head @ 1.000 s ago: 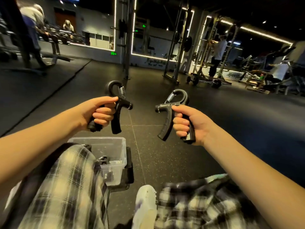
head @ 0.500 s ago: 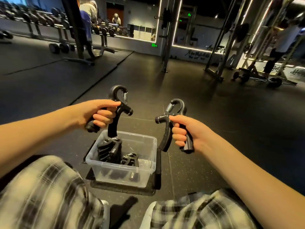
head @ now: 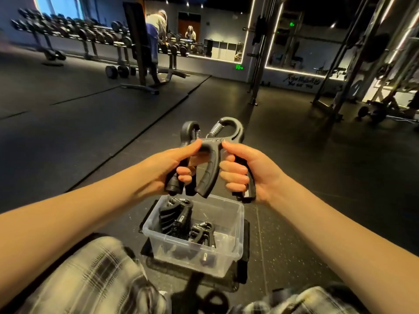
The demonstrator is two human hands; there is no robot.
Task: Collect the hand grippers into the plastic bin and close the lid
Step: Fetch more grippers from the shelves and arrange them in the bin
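My left hand (head: 174, 165) grips a black hand gripper (head: 189, 132) by its handle. My right hand (head: 247, 169) grips a second black hand gripper (head: 229, 130), whose free handle (head: 207, 180) crosses in front of the left one. Both are held side by side, touching, just above the clear plastic bin (head: 217, 254) on the floor. Several black hand grippers (head: 181, 219) lie inside the bin. The bin stands on a black lid (head: 243, 266) that shows around its base.
My legs in plaid trousers (head: 95, 275) frame the bin on both sides. Another black gripper-like shape (head: 210, 300) lies on the floor near my feet. Dumbbell racks (head: 74, 32), a bench and a person are far left; metal racks (head: 353, 64) stand at the right.
My hands have come together from apart, so the two grippers now touch above the bin. The view has swung left and down, bringing the bin to the centre.
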